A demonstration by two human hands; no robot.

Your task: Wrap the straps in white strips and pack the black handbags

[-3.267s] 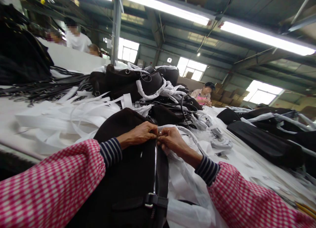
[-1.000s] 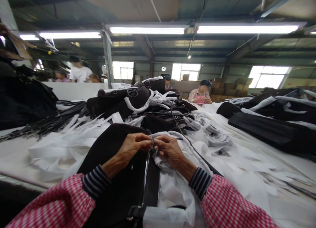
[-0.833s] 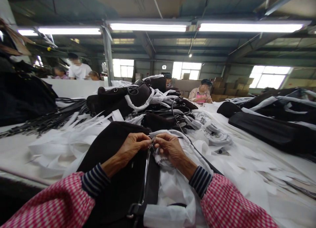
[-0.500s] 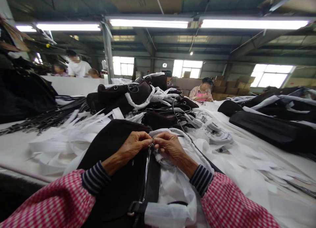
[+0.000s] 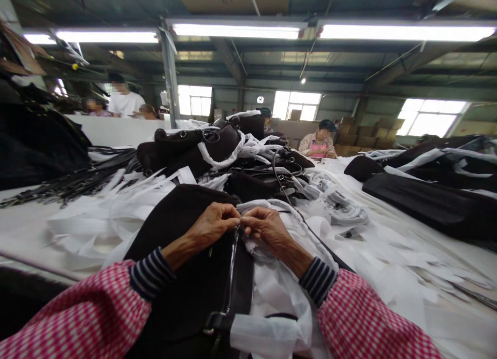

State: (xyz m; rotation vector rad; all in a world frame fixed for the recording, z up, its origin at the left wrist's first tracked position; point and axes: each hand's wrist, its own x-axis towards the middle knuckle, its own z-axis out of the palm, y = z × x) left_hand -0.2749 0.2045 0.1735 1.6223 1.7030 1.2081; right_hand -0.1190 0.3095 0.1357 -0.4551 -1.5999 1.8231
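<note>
Hands (image 5: pixel 213 226) meet in a tight pinch at the top of a zip (image 5: pixel 232 263), the part gripped too small to identify, on a dark bag (image 5: pixel 182 291) at the worktop (image 5: pixel 23 234), white wrapping (image 5: pixel 272 333) alongside, more bags (image 5: pixel 174 154) heaped beyond

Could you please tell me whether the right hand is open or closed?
Closed: the right hand pinches thumb to finger by the zip.
</note>
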